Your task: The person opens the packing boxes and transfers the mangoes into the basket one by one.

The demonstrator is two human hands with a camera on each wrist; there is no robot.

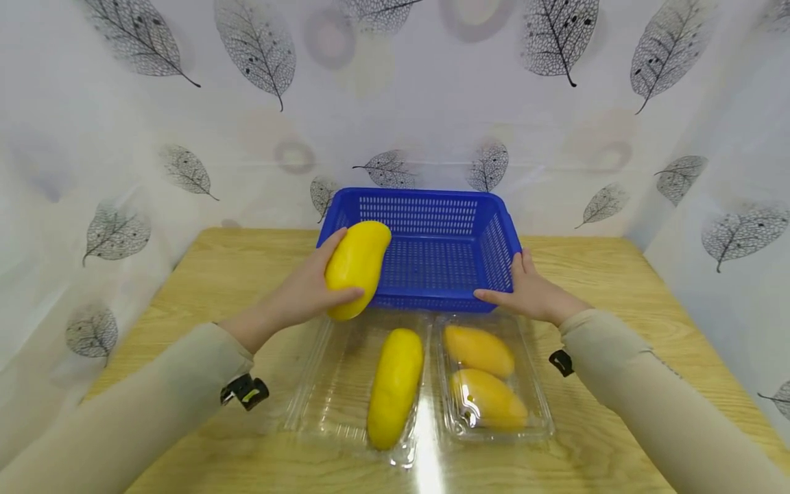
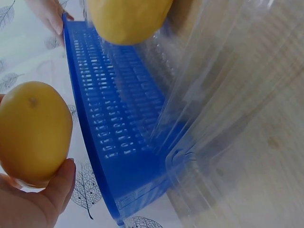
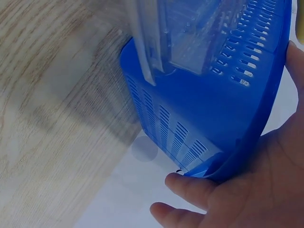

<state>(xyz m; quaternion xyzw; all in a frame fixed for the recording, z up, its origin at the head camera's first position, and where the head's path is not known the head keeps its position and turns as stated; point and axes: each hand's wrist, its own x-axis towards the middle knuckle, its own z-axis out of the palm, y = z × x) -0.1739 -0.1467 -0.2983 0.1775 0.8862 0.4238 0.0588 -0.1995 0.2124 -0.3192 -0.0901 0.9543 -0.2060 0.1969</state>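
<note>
Two mangoes, a farther one (image 1: 479,350) and a nearer one (image 1: 490,405), are already placed in the right container (image 1: 538,412), which is set in front of the blue basket (image 1: 432,293), toward its right end. They seem to be covered by a clear lid, though this cannot be told for certain. In the left container (image 1: 336,384), in front of the basket toward its left, a single yellow mango (image 1: 395,387) is laid along the right side. The held mango (image 1: 356,271) is not yet set down; it is raised at the basket's front left corner, apart from the rim.

It is grasped by the left hand (image 1: 311,285), with thumb and fingers wrapped around it. The right hand (image 1: 533,295) is spread fairly wide at the basket's front right corner; the front rim is touched by the thumb, the right side by the fingers.
</note>
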